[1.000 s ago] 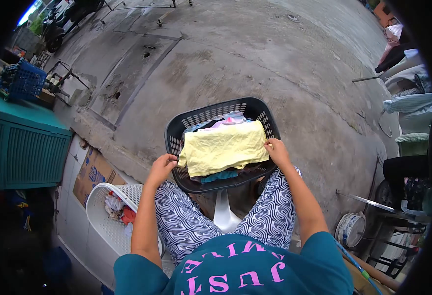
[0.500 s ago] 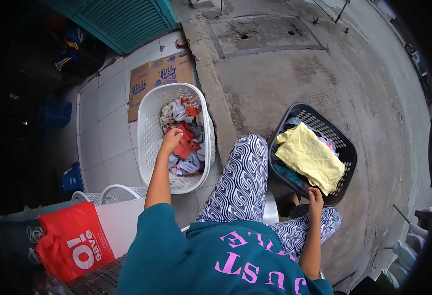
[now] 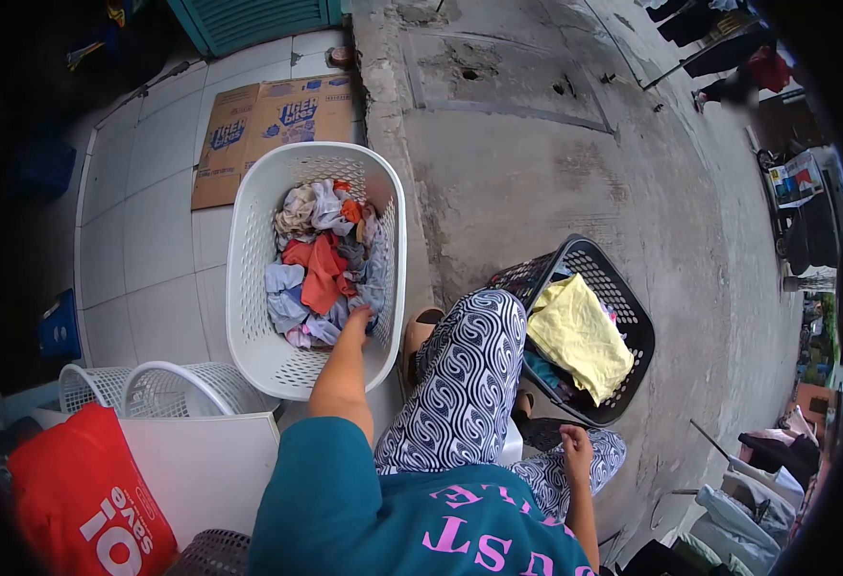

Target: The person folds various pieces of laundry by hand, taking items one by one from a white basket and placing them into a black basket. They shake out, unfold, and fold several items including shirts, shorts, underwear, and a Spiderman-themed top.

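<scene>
My left hand point(image 3: 355, 326) reaches into the white laundry basket point(image 3: 249, 269) and touches the right side of the clothes pile; its fingertips are partly hidden among pale garments. Beside it lies a crumpled orange-red cloth point(image 3: 324, 276), with white, grey and beige clothes point(image 3: 297, 211) around it. My right hand point(image 3: 577, 444) hovers over my right knee, its fingers curled with nothing visible in them. Just beyond that hand stands the black laundry basket point(image 3: 640, 336), where a folded yellow cloth point(image 3: 580, 336) covers other garments.
Flattened cardboard point(image 3: 292, 120) lies on the tiles behind the white basket. White plastic baskets point(image 3: 186, 389) and a red bag point(image 3: 90, 490) are at the lower left. Concrete ground point(image 3: 517, 182) stretches ahead. Hanging clothes point(image 3: 748, 514) and a person point(image 3: 743, 86) show at the right.
My left hand has moved from beside the orange-red cloth to the pile's lower right. My right hand has drawn back from the black basket's rim. The view has shifted to the right.
</scene>
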Demonstrator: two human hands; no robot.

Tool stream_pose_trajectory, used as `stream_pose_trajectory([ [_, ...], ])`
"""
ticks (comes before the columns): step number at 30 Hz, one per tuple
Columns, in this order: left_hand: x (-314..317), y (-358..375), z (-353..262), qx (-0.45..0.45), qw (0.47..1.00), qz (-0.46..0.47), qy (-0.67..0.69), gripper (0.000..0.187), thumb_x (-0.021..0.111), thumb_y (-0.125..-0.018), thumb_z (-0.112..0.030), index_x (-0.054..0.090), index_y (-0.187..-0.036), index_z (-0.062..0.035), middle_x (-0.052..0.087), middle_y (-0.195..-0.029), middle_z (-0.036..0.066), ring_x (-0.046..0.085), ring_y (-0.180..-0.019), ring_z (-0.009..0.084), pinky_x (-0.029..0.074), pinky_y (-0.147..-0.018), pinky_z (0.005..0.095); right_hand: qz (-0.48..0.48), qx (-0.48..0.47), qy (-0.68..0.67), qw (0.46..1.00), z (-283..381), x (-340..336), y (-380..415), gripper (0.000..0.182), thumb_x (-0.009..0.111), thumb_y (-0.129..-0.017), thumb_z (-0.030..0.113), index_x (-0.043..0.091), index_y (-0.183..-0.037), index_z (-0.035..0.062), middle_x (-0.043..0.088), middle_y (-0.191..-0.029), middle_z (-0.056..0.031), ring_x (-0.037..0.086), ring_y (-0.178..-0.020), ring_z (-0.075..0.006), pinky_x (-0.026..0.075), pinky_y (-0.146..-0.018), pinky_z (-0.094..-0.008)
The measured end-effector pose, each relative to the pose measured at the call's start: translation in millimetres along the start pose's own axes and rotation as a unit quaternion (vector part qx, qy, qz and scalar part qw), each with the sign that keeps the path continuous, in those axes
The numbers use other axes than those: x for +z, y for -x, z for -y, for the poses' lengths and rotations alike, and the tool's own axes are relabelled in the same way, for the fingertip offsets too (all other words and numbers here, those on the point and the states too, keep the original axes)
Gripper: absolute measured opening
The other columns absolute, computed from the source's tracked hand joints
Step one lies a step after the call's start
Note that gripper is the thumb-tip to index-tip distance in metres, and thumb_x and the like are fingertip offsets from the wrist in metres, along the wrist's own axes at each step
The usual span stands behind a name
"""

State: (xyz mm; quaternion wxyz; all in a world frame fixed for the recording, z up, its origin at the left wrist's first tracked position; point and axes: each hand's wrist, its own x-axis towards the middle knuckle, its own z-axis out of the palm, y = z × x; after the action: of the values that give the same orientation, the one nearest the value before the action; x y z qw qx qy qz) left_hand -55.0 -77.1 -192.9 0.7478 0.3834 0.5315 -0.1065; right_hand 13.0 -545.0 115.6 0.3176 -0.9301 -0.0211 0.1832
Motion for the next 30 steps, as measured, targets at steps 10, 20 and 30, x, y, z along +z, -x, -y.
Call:
stream_pose_trajectory([
  [10, 35.8, 88.1, -126.6, 0.373, 0.844, -0.332, 0.196, 0.008, 0.052, -0.074, -0.009, 0.049, -0.076, -0.0019, 0.051, -0.075, 0.006, 0.047, -0.065, 0.0144, 0.040, -0.060, 0.0277, -0.040, -0.017, -0.041, 0.998, 28.8, 2.2, -13.6, 0.009, 0.056, -0.078, 0.004, 0.061, -0.085, 0.0009, 0.060, -0.076, -0.0056, 0.056, -0.070, -0.0117, 0.044, -0.063, -0.0237],
  [20, 198.8, 367.6, -212.0, 0.732, 0.626, 0.055, -0.263, 0.012, 0.053, -0.075, 0.003, 0.053, -0.086, 0.0006, 0.054, -0.084, 0.012, 0.054, -0.078, 0.0255, 0.043, -0.070, 0.0314, 0.070, -0.038, -0.433, 0.898, 117.9, -23.0, -52.3, 0.031, 0.042, -0.091, 0.029, 0.044, -0.113, 0.0066, 0.055, -0.110, -0.0062, 0.054, -0.097, -0.0161, 0.044, -0.077, -0.0300],
  [30, 289.5, 396.8, -25.5, 0.681, 0.267, 0.393, -0.557, 0.038, 0.051, -0.070, 0.000, 0.054, -0.108, -0.0043, 0.049, -0.118, 0.011, 0.052, -0.100, 0.0274, 0.045, -0.082, 0.0348, 0.069, 0.031, -0.828, 0.555, 53.9, -29.4, -44.4, 0.044, 0.053, -0.084, 0.038, 0.048, -0.119, 0.0112, 0.056, -0.110, -0.0052, 0.055, -0.099, -0.0184, 0.043, -0.088, -0.0355],
])
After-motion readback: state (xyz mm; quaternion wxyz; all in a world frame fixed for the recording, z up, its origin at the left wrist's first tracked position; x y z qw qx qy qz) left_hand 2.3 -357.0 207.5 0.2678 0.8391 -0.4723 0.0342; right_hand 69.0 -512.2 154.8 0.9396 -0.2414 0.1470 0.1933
